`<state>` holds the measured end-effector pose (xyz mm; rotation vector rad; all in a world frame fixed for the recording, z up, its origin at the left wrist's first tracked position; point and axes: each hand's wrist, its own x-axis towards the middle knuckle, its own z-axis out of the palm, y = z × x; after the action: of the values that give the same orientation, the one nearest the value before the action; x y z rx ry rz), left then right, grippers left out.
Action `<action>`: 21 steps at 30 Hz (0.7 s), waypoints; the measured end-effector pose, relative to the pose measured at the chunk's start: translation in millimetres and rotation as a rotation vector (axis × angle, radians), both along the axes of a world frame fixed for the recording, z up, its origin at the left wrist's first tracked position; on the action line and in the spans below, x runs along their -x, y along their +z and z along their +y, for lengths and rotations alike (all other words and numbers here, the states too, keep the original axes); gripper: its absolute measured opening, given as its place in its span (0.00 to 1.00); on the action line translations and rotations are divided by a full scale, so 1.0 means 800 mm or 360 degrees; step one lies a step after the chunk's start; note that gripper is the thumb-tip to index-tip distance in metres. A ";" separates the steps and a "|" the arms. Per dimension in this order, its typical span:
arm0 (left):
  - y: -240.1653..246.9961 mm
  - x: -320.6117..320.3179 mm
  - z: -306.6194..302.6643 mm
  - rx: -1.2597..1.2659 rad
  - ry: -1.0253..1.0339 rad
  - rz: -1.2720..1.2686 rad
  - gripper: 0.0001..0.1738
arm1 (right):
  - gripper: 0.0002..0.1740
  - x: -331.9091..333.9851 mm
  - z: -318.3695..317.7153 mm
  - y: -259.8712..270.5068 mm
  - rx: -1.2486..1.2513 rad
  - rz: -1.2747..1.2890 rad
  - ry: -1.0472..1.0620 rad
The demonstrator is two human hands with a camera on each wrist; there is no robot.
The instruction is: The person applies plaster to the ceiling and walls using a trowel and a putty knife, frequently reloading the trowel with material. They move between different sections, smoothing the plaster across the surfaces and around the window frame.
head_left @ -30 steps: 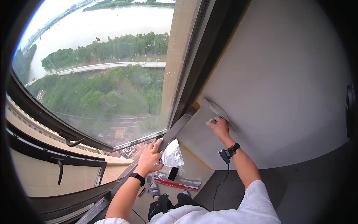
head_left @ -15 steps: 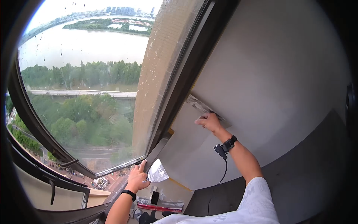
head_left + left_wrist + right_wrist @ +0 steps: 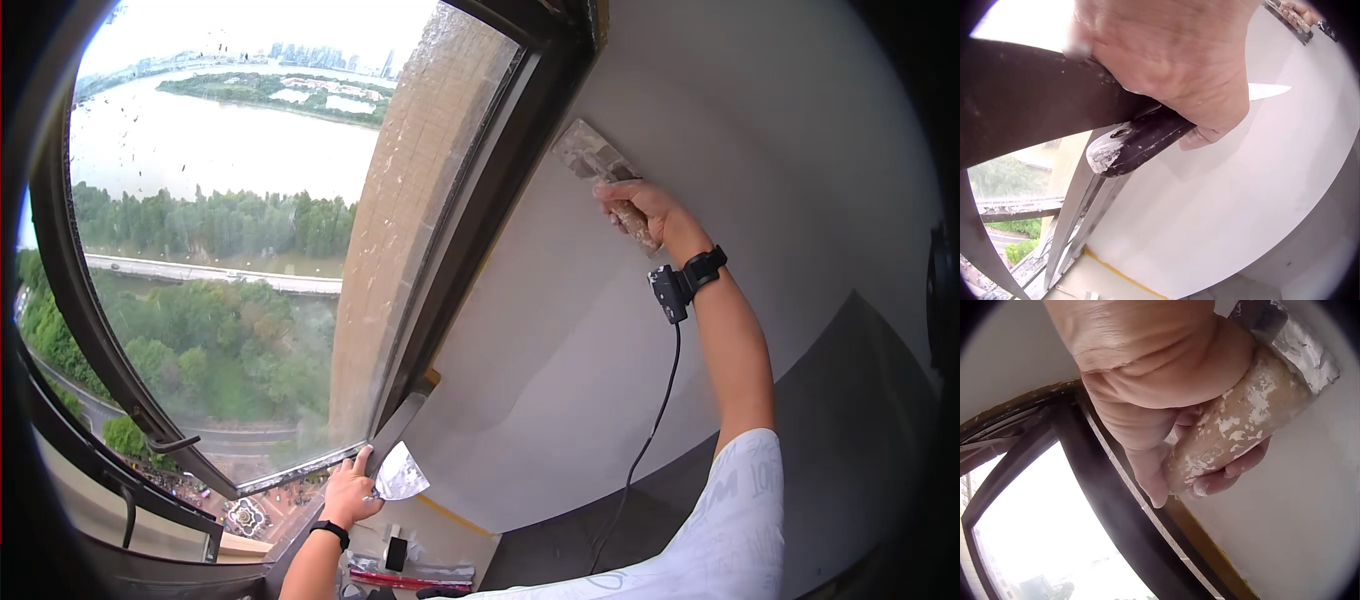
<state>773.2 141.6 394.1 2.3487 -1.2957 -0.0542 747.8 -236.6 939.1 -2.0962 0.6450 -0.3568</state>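
Observation:
High on the pale wall (image 3: 560,340), a plastering trowel (image 3: 583,148) lies with its smeared blade against the surface. My right hand (image 3: 655,208) grips its wooden handle (image 3: 1241,419), which is spotted with dried white plaster. Lower left, my left hand (image 3: 350,493) is at the dark window frame (image 3: 455,260) with its fingers reaching onto it. That same hand holds a putty knife (image 3: 402,472), whose wide blade points toward the wall. In the left wrist view the knife's black handle (image 3: 1147,140) sticks out below the palm, its end caked white.
The open window looks out from a great height. Below are a phone (image 3: 396,553) and a red bar (image 3: 410,578) on a light surface. Yellow tape (image 3: 1125,275) edges the wall's bottom. A black cable (image 3: 640,450) hangs from the right wrist camera.
My right hand has slid the trowel up the wall, its arm reaching further. The head view has tilted upward. My left hand stays at the window frame with the putty knife.

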 end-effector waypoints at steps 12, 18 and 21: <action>0.006 0.001 -0.008 -0.0180 0.0018 0.0098 0.19 | 0.19 -0.019 0.039 -0.173 -0.1143 -0.0836 0.0246; 0.004 0.002 -0.008 -0.0158 0.0015 0.0121 0.20 | 0.19 -0.130 0.041 -0.167 -0.1302 -0.1021 0.0012; -0.001 0.002 -0.007 -0.0084 0.0020 0.0117 0.18 | 0.17 -0.163 0.045 -0.142 -0.1042 -0.1156 -0.0338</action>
<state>771.8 135.8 393.2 2.3752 -1.2589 -0.1714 878.2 -200.4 825.3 -1.1578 0.4512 -0.8456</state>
